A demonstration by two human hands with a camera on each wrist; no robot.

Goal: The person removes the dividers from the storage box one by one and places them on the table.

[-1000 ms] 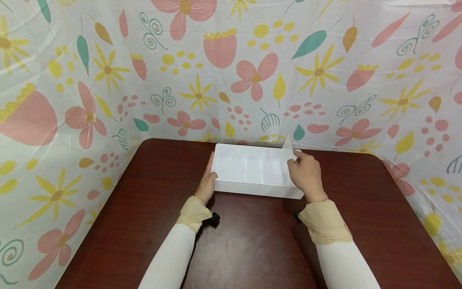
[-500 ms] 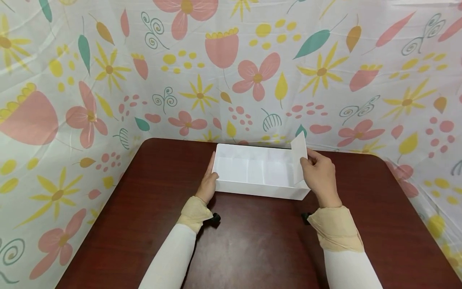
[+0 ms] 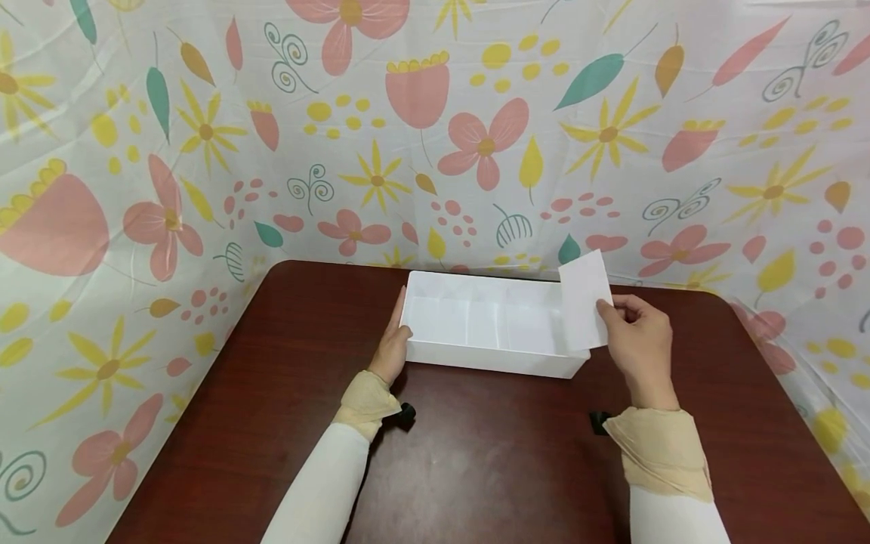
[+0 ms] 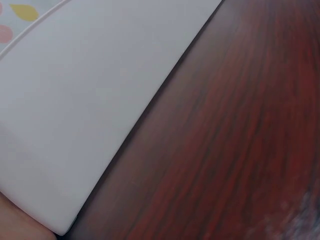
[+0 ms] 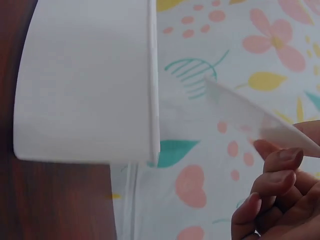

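Note:
A long white box (image 3: pixel 489 360) with inner partitions sits toward the back of the table in the head view. My left hand (image 3: pixel 390 351) grips its left end, thumb at the front corner and fingers along the side. Between thumb and fingers, my right hand (image 3: pixel 639 344) pinches a thin white rectangular panel (image 3: pixel 584 298). The panel stands upright and overlaps the box's right end in the head view. From the right wrist, the panel (image 5: pixel 265 115) shows nearly edge-on, apart from the box (image 5: pixel 85 85). The left wrist view is mostly filled by the box's wall (image 4: pixel 90 100).
The dark red-brown table (image 3: pixel 476 468) has rounded back corners. Behind and to both sides hangs a white curtain (image 3: pixel 272 136) printed with flowers and leaves, close to the table's back edge. A small black piece (image 3: pixel 405 415) shows at the left wrist.
My right hand has moved right, drawing the panel out of the box's right end and turning its flat face toward the head camera. The left hand and box have stayed nearly still.

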